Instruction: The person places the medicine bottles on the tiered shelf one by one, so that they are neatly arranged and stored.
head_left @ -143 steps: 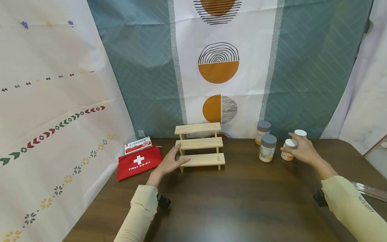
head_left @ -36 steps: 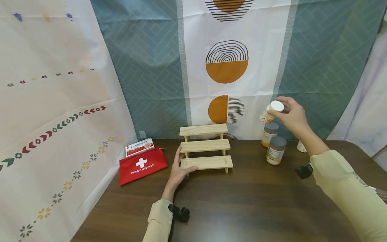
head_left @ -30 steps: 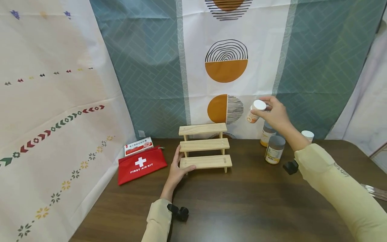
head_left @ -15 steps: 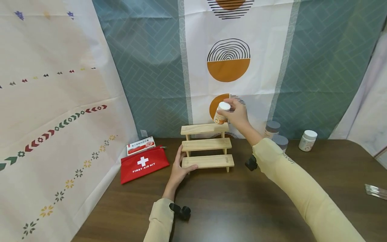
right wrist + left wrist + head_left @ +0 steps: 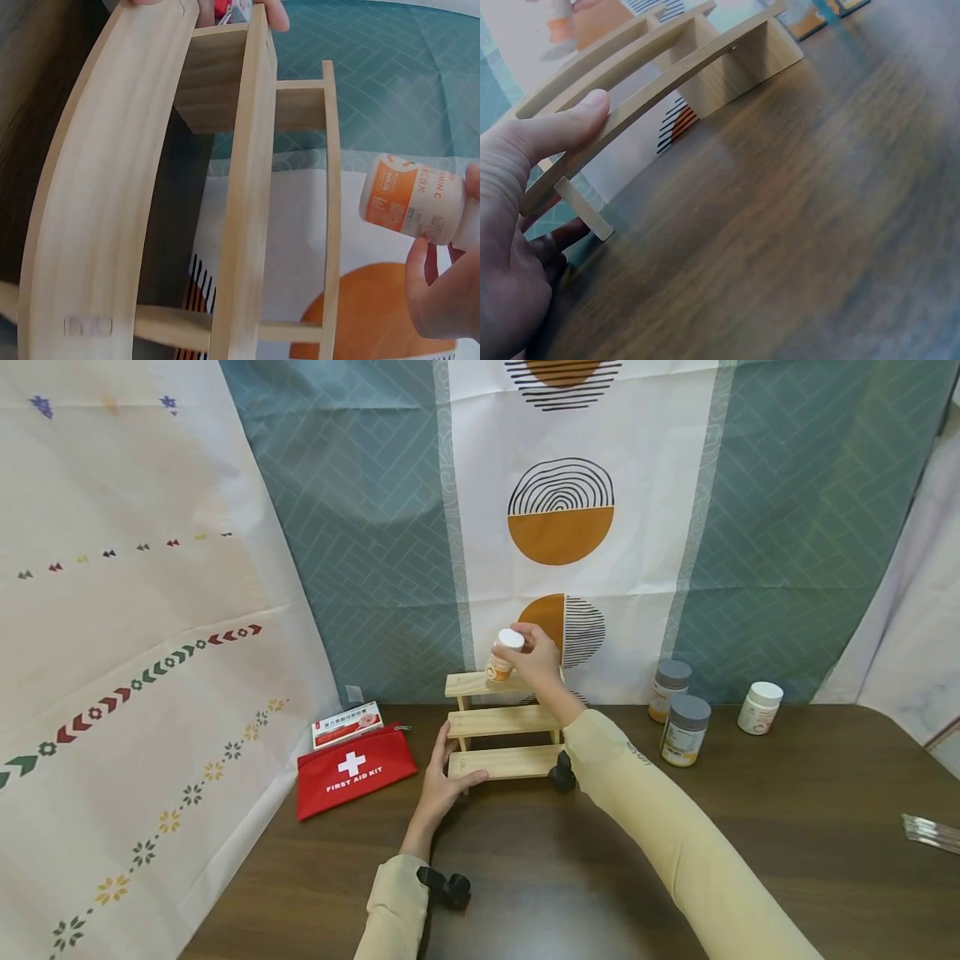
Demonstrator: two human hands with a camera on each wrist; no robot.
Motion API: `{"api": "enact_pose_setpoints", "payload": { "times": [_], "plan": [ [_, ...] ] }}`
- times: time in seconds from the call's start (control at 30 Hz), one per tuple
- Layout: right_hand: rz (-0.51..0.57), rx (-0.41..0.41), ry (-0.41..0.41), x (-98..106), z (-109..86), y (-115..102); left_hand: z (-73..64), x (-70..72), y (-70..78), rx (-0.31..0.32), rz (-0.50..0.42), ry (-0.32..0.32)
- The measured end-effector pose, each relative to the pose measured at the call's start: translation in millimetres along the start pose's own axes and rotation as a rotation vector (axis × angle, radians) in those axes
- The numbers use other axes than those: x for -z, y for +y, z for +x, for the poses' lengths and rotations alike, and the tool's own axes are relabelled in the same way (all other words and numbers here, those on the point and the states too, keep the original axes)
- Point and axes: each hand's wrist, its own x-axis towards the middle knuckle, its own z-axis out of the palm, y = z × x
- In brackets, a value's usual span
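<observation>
My right hand (image 5: 542, 667) holds a white vitamin C bottle (image 5: 498, 669) by its white cap, pinched between thumb and fingers. The bottle tilts slightly over the left part of the top step. In the right wrist view a small gap shows between the bottle's base (image 5: 390, 191) and the top board (image 5: 332, 217). My left hand (image 5: 438, 789) grips the left end of the three-tier wooden step rack (image 5: 498, 763). Its thumb lies on the lowest board (image 5: 676, 77), with the fingers behind the end. The rack's right side is partly hidden by my right forearm.
Two grey-lidded jars (image 5: 684, 732) and another white-capped bottle (image 5: 759, 710) stand at the back right. Left of the rack lie a red first aid pouch (image 5: 357, 771) and a medicine box (image 5: 347, 726). Clear strips (image 5: 930, 833) lie at the right edge; a curtain (image 5: 367, 527) hangs behind.
My right hand has picked up the vitamin C bottle from beside the jars and carried it left, then down over the top step. My left hand has closed round the rack's end.
</observation>
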Motion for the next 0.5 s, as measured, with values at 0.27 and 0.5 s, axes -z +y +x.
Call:
{"api": "enact_pose_setpoints", "payload": {
  "times": [0.27, 0.5],
  "plan": [
    [-0.069, -0.008, -0.053, -29.1, 6.2, 6.0, -2.4, 4.3, -2.9, 0.017, -0.047, -0.003],
    [-0.105, 0.029, -0.127, -36.0, 3.7, 0.1, -1.5, 2.6, -1.5, 0.028, -0.027, -0.008]
  ]
}}
